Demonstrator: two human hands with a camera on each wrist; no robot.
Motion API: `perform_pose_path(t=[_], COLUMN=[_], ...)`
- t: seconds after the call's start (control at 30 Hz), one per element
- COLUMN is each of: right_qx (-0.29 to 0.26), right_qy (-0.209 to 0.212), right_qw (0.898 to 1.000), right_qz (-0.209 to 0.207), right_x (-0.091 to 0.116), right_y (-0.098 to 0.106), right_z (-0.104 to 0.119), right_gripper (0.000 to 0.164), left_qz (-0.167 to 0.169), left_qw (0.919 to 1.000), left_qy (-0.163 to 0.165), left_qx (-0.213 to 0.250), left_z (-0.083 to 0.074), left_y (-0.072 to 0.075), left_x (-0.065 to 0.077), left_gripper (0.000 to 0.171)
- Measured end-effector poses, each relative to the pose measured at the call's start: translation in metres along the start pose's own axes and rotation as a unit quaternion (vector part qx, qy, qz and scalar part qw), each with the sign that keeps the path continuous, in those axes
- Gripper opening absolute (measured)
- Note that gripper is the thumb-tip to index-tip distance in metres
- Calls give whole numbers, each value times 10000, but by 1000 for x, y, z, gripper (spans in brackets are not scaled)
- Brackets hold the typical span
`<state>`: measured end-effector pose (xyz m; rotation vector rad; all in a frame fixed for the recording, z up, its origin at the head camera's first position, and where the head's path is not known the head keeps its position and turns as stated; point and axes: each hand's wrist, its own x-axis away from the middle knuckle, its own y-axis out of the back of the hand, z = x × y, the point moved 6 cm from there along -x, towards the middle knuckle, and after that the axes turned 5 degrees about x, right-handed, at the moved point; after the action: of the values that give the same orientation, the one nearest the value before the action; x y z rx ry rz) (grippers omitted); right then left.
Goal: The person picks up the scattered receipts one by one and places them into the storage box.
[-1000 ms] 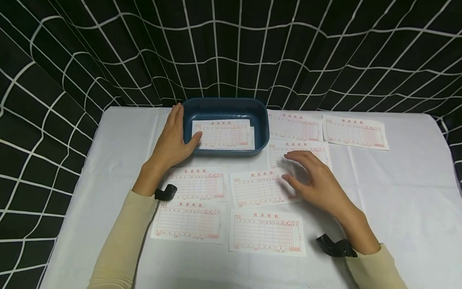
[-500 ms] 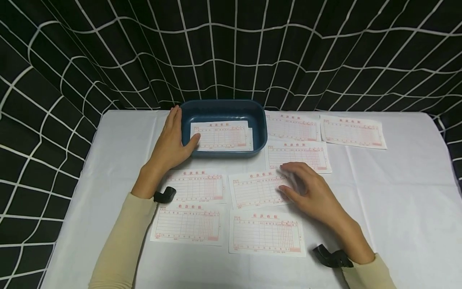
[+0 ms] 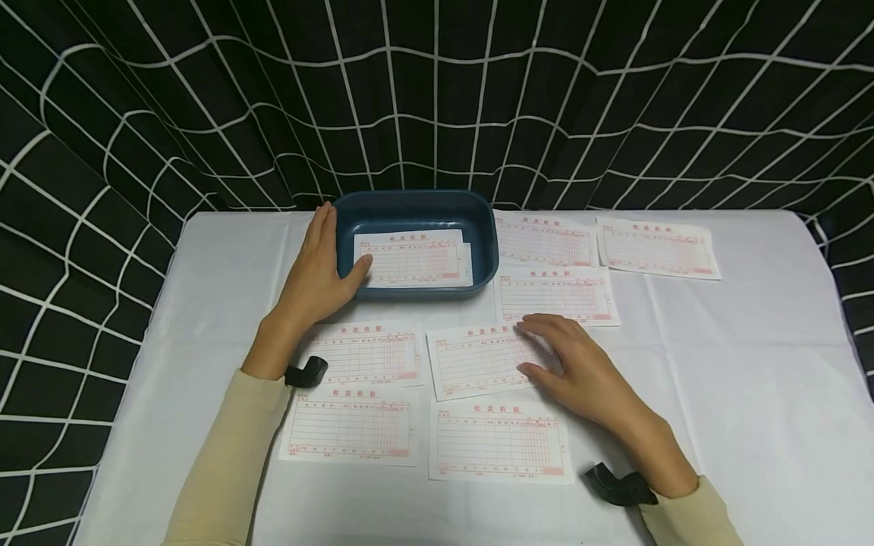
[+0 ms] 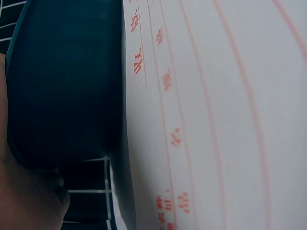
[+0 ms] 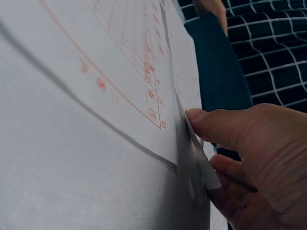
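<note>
In the head view, my left hand [image 3: 314,269] holds the left end of a dark blue plastic tray [image 3: 410,292], fingers along its outer side and thumb over the near rim. Receipt slips [image 3: 410,262] with red print lie stacked in the tray. My right hand [image 3: 583,371] is at the right end of a slightly tilted receipt slip [image 3: 471,360] in the middle of the table. In the right wrist view, the thumb [image 5: 211,124] lies against the raised edge of a slip [image 5: 204,165], with the fingers on its other side; the pinch is partly hidden.
Other receipt slips lie on the white cloth: two [image 3: 351,428] [image 3: 501,444] in the near row, one [image 3: 369,353] by the left forearm, and several right of the tray, including a far right slip [image 3: 655,246]. A black cloth with white grid lines [image 3: 437,98] rises behind the table.
My right hand has moved nearer and slightly left, down onto the right end of the middle slip. The left hand stays at the tray. The whole head view has shifted slightly.
</note>
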<state>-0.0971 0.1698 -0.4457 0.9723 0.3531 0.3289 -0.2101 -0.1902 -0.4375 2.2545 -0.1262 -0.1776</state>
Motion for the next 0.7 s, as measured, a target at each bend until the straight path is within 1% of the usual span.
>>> perform_pose_path(t=[0.23,0.43,0.7], right_qx=[131,174,145], right_qy=[-130,-99,-128], right_qw=[9997,9998,9998], right_qz=[145,95,-13], right_x=[2,3,2], right_y=[-2,-2,-1], right_z=[0,0,0], right_gripper=[57,62,69], left_qz=[12,-1,-4], left_qw=[10000,10000,10000], left_qy=[-42,-60,-27], left_qx=[12,34,-3], left_z=[0,-2,-1], left_y=[0,0,0], left_x=[-1,0,1], left_gripper=[96,96,96])
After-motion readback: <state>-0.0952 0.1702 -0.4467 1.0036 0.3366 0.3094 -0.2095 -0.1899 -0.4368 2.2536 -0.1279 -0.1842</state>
